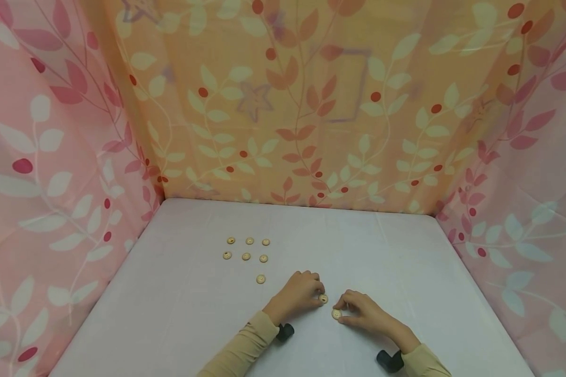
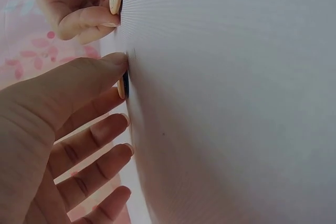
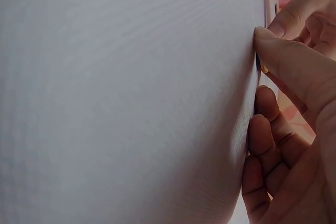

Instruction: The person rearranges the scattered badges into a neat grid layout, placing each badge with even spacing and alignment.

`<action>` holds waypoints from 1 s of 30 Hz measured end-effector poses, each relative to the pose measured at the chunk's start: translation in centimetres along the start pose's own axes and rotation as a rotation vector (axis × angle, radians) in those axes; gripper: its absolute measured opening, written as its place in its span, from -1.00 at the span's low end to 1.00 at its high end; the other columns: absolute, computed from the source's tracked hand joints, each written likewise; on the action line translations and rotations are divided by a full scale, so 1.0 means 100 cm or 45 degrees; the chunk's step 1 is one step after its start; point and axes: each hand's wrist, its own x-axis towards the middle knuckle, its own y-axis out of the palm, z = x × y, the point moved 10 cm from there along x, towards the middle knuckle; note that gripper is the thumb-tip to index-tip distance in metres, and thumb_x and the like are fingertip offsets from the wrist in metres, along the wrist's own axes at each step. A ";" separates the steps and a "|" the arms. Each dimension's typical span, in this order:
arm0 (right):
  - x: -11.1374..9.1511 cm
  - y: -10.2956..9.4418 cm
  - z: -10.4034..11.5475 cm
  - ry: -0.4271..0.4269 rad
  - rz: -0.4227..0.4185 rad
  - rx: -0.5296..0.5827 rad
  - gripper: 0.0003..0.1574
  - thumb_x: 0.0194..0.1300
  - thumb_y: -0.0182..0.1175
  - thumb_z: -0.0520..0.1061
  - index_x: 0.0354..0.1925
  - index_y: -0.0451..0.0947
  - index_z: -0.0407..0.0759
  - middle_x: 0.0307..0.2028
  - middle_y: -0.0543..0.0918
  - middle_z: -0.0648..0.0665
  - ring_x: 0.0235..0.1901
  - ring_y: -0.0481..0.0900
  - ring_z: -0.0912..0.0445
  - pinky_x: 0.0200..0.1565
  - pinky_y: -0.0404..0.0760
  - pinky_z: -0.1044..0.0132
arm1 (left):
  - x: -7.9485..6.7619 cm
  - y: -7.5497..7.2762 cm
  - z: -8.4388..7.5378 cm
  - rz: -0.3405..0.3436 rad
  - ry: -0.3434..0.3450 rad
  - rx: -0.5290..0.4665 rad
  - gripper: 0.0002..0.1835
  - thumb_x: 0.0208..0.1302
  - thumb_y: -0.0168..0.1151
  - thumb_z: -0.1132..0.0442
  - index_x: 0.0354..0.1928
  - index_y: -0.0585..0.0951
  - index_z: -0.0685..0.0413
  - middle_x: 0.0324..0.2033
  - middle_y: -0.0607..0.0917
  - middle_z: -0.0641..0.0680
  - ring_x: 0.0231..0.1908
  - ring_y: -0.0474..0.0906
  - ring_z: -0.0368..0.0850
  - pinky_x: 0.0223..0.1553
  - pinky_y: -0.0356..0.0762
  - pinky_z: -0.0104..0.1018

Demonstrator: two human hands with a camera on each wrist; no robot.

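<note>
My left hand (image 1: 301,293) pinches a small round wooden disc (image 1: 323,299) between thumb and fingers, low at the white tabletop. To its right, my right hand (image 1: 365,313) pinches a second round wooden disc (image 1: 337,314) by its edge, a short gap from the first. In the left wrist view, the disc in the left hand (image 2: 122,86) shows a pale face and a dark underside; its other fingers are spread. The right wrist view shows the right thumb over most of its disc (image 3: 264,67). Both discs carry marks too small to read.
Two rows of three similar discs (image 1: 246,256) lie left of centre on the white table (image 1: 170,303), with a single disc (image 1: 261,279) in front of them. Patterned curtains (image 1: 283,104) enclose the back and sides. Black devices (image 1: 389,361) sit at both wrists.
</note>
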 end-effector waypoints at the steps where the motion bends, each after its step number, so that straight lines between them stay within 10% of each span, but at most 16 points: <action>1: 0.000 0.000 0.000 -0.001 0.000 0.000 -0.75 0.12 0.30 -0.01 -0.19 0.51 0.06 -0.29 0.53 0.15 -0.33 0.40 0.25 -0.28 0.38 0.41 | 0.000 0.000 -0.001 -0.002 0.004 0.001 -0.84 0.06 0.33 -0.03 -0.33 0.69 -0.22 -0.42 0.55 -0.22 -0.41 0.36 -0.34 -0.31 0.33 -0.39; 30: -0.001 0.000 -0.003 0.046 0.007 -0.011 -0.76 0.13 0.29 0.03 -0.20 0.52 0.10 -0.29 0.52 0.18 -0.33 0.41 0.25 -0.28 0.37 0.40 | 0.003 0.002 0.004 0.100 -0.052 -0.139 -0.85 0.02 0.34 0.02 -0.36 0.64 -0.16 -0.41 0.55 -0.22 -0.41 0.32 -0.34 -0.18 0.37 -0.33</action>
